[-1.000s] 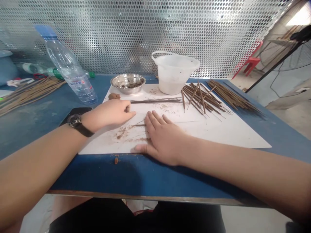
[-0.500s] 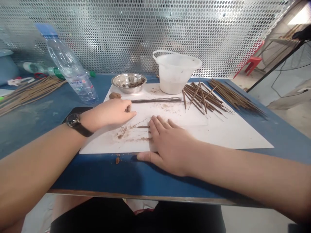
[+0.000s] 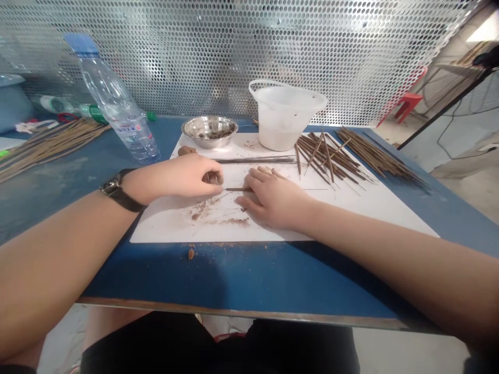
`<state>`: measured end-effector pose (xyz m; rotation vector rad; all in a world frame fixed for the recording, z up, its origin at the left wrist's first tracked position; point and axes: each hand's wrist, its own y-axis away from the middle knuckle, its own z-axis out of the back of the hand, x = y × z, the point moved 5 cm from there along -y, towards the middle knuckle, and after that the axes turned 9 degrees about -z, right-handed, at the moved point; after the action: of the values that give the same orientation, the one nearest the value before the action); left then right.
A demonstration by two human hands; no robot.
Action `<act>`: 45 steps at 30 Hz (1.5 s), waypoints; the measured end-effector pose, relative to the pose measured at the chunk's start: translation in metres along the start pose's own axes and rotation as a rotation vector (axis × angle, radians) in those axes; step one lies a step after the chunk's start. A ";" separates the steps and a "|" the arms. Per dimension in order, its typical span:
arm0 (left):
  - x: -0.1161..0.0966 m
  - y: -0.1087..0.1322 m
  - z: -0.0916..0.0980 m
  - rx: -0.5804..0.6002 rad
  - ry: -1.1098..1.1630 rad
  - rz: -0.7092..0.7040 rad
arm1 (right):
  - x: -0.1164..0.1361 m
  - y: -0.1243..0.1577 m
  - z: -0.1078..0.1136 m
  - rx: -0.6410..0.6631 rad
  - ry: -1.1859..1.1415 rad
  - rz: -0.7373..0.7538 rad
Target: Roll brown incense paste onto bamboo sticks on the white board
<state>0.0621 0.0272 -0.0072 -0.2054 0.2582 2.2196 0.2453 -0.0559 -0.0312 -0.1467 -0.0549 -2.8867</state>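
A thin incense stick with a brown paste coating (image 3: 236, 189) lies crosswise over a white board (image 3: 351, 218), its bare end running out to the right. My right hand (image 3: 273, 197) rests on it, fingers above and thumb below, closed around the coated part. At the stick's left tip, my left hand (image 3: 179, 176) has curled fingers, with thumb and index finger close together on the end. Part of the grip is hidden behind the thumb. Just beyond the left hand are a lump of brown paste (image 3: 187, 150) and a row of thin bare sticks (image 3: 257, 160).
A steel bowl (image 3: 210, 131) and a white plastic bucket (image 3: 286, 117) stand at the back. Coated sticks (image 3: 325, 156) are piled to the right, beside another bundle (image 3: 382, 158). To the left stand a water bottle (image 3: 117, 104) and brown strands (image 3: 54, 148). Crumbs (image 3: 237, 222) dot the board.
My right hand has moved from lying flat near the board's front edge to farther back, fingers now closed on the stick. The stick moved back too. My left hand has come right to its tip.
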 end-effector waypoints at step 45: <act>0.007 0.009 0.016 0.260 -0.010 0.108 | 0.045 0.005 -0.009 0.035 -0.049 0.175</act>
<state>0.0497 0.0308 0.0072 -0.0395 0.5593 2.2657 0.2020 -0.0719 -0.0356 -0.2054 -0.0964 -2.7059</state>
